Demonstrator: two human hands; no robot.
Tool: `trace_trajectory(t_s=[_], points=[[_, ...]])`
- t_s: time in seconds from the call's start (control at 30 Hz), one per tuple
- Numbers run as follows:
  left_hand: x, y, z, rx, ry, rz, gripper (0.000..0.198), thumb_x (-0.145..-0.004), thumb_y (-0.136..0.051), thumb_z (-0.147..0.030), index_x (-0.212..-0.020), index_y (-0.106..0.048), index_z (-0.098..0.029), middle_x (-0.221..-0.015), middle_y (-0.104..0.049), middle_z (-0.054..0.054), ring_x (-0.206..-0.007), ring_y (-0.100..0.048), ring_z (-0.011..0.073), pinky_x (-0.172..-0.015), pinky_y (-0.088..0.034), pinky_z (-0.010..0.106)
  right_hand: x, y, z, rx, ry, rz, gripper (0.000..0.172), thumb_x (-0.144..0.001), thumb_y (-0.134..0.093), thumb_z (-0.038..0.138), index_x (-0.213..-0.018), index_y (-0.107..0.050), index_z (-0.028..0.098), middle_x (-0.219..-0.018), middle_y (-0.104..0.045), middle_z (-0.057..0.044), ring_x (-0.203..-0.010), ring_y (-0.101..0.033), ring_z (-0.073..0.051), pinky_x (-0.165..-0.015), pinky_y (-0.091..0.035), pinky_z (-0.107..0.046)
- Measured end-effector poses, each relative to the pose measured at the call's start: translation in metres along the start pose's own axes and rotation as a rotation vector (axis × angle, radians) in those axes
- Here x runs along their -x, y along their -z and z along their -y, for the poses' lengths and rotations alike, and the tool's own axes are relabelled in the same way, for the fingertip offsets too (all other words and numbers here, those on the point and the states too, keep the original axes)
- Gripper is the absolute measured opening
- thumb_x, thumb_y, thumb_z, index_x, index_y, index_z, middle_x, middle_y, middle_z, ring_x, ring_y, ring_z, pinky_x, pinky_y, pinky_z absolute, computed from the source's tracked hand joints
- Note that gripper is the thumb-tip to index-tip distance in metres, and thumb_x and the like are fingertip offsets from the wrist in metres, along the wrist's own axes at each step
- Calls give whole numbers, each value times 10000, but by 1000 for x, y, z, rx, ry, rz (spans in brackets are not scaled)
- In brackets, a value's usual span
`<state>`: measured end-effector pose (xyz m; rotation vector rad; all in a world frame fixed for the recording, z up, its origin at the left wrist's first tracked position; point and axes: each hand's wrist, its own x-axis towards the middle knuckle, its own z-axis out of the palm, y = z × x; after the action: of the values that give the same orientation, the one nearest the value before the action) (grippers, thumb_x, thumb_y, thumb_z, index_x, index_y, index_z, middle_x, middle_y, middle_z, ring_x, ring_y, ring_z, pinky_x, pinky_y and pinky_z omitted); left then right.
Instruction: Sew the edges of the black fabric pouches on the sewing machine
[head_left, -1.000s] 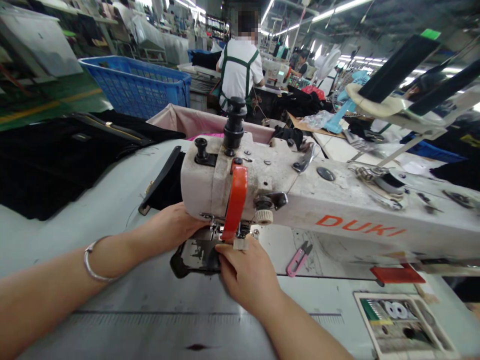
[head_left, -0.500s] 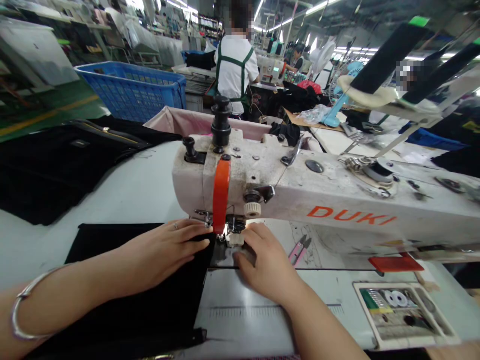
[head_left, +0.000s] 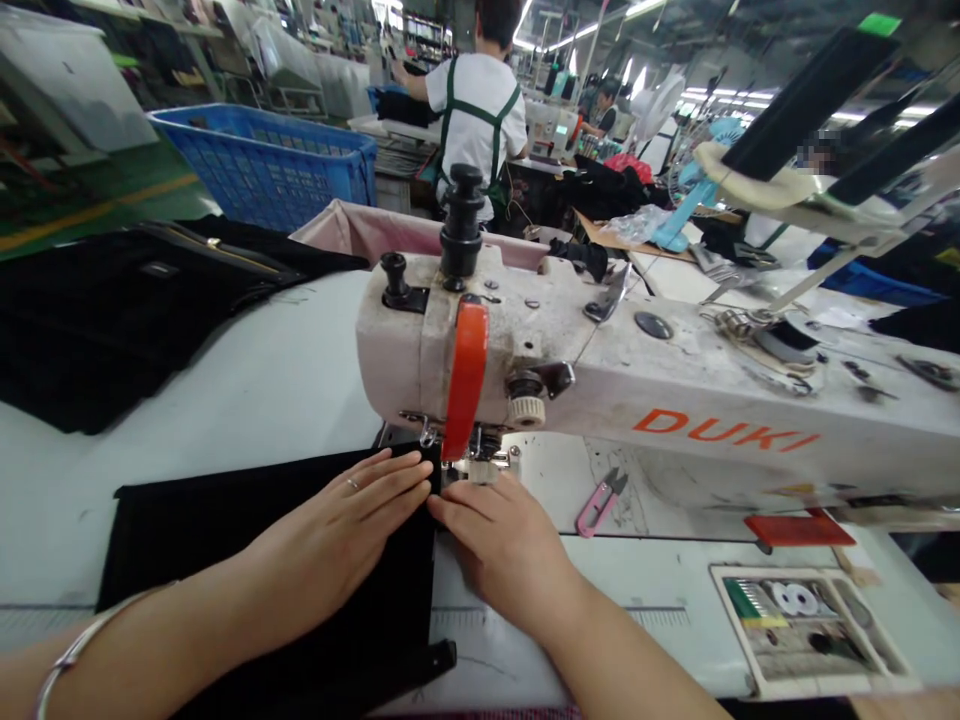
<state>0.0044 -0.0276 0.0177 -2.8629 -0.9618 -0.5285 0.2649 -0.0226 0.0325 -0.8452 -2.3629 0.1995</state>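
Observation:
A piece of black fabric [head_left: 247, 530] lies on the sewing machine table, its right edge beside the presser foot [head_left: 480, 470]. My left hand [head_left: 345, 520] rests flat on the fabric, fingers stretched towards the needle area and close together. Just below the presser foot, my right hand [head_left: 502, 540] has curled fingers, the tips pinching the fabric's right edge. The fingertips of both hands nearly meet. An orange guard [head_left: 466, 380] hides the needle on the white sewing machine [head_left: 585, 350].
Pink thread snips [head_left: 602, 502] lie on the machine bed. A parts tray [head_left: 810, 625] is set at the right. More black garments [head_left: 135, 310] lie at the left, before a blue basket [head_left: 262, 165]. Thread cones [head_left: 810, 100] stand at the right; a person [head_left: 484, 120] works ahead.
My right hand has moved left and towards me, from beside the presser foot to the fabric's edge. The fabric has turned slightly and come nearer. The camera view has shifted a little.

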Motion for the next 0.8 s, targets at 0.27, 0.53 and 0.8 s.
trace_trajectory(t_s=[0.27, 0.53, 0.8], points=[[-27, 19, 33, -15, -41, 114, 496, -1044, -427, -75, -1488, -634, -151, -1525, -687, 73, -1464, -599, 207, -1310, -420, 407, -2, 3, 8, -51, -131, 47, 389, -950, -541, 16, -1269, -718, 149, -1184, -765, -96, -1060, -650, -262, -933, -551, -415], [38, 36, -47, -55, 71, 107, 594, -1133, -475, -428, -1694, -395, -252, -1746, -437, -28, -1562, -490, 199, -1166, -552, 289, 39, 14, 68, -339, -434, -81, 244, -1044, -609, 182, -801, -623, 199, -865, -673, -3, -841, -591, -181, -773, -440, -350], [27, 29, -55, -69, -19, -42, 497, -1098, -535, -296, -1573, -585, -159, -1609, -616, 19, -1505, -541, 221, -1390, -200, 348, 28, 21, 55, -193, -291, 34, 178, -1046, -593, 126, -937, -722, 179, -929, -741, -41, -880, -636, -212, -807, -514, -360]])
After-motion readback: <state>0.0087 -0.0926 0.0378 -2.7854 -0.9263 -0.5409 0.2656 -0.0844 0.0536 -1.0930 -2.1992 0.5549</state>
